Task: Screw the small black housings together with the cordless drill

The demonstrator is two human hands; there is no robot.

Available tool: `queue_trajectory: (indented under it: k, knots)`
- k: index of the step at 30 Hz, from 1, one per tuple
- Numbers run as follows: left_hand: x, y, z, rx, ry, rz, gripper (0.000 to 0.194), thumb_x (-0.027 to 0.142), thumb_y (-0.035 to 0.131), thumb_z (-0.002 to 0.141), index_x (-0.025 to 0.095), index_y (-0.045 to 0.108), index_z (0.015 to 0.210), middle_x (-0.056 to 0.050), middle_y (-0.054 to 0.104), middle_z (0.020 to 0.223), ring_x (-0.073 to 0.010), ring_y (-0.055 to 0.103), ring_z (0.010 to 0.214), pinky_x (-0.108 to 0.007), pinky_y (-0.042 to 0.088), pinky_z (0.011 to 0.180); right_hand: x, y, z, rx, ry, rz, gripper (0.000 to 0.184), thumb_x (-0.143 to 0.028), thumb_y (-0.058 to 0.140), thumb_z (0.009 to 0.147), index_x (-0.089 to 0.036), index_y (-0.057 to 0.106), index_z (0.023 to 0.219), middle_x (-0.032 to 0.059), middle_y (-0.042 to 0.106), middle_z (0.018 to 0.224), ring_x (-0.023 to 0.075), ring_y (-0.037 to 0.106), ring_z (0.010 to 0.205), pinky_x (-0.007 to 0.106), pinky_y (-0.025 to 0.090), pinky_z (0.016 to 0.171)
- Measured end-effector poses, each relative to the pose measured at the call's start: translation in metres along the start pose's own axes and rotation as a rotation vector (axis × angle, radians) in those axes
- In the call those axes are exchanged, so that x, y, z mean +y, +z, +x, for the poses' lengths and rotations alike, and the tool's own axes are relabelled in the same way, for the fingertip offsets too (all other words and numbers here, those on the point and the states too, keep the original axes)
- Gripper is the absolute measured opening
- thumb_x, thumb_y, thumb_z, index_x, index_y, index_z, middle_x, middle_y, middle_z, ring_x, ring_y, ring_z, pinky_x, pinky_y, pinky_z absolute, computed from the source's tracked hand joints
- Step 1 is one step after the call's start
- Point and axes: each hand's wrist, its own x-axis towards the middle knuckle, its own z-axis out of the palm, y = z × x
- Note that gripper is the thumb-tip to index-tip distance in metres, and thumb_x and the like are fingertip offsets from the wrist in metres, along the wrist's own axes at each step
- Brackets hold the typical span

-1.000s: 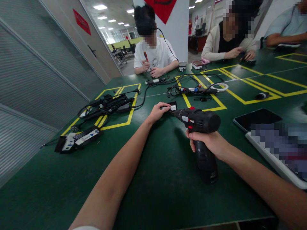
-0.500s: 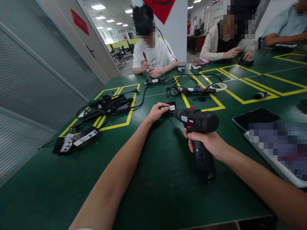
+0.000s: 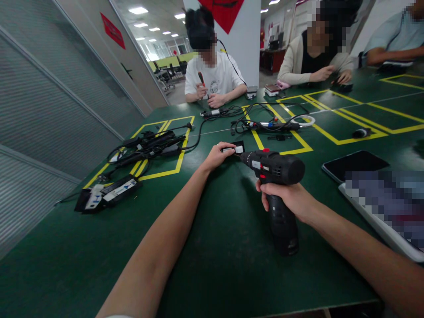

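My right hand point(image 3: 281, 194) is closed around the grip of a black cordless drill point(image 3: 278, 167) with red buttons. The drill points left, and its thin bit reaches toward a small black piece with a white part point(image 3: 239, 149) on the table. My left hand point(image 3: 218, 155) holds that piece by its left side, fingers laid over its top. Where the bit ends against the piece is too small to make out.
To the left lie a heap of black cables and adapters point(image 3: 155, 148) and a black-and-white part point(image 3: 115, 190). Ahead is a pen-shaped tool with cables point(image 3: 274, 126). A phone point(image 3: 356, 164) and a pixelated screen rest at right. Several people sit across the green table point(image 3: 232, 265).
The whole view has shifted slightly. My hands, the drill and the small black piece keep almost the same positions relative to each other.
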Motion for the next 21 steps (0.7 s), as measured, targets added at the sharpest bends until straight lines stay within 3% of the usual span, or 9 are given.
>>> queue_trajectory:
  k: [21]
  knots:
    - [-0.0018,0.0006,0.0007,0.010,0.010,-0.001,0.038,0.043,0.065,0.078,0.022,0.071,0.109,-0.005,0.067,0.114,-0.0213,0.060,0.106,-0.035,0.044,0.101,0.0006,-0.0006,0.0005,0.000,0.012,-0.006,0.011,-0.027,0.062,0.077,-0.018,0.060,0.084,0.0019,0.062,0.054,0.0151,0.055,0.051,0.029,0.040,0.053]
